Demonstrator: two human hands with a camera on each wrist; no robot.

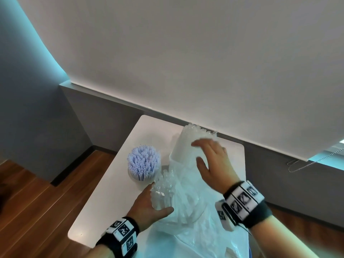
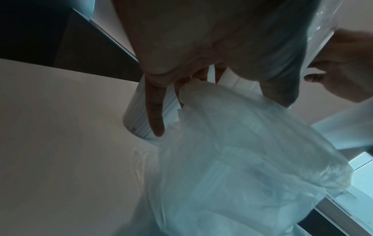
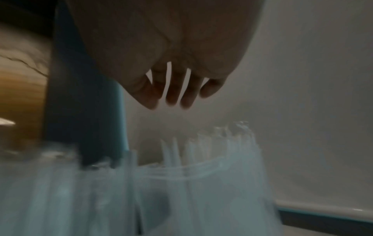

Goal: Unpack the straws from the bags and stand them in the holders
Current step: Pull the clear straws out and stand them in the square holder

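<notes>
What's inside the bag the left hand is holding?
The left hand grips a bundle of clear straws whose tips poke out of the crumpled bag. Their lower lengths show only faintly through the plastic; anything else inside is hidden.

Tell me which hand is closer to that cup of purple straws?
Left. The left hand grips a bundle of clear straws just in front of the cup of purple straws; the right hand hovers open farther to its right.

A white table [image 1: 111, 202] carries 2 straw-filled holders [image 1: 144, 180] — and crumpled clear bags [image 1: 195, 229].
</notes>
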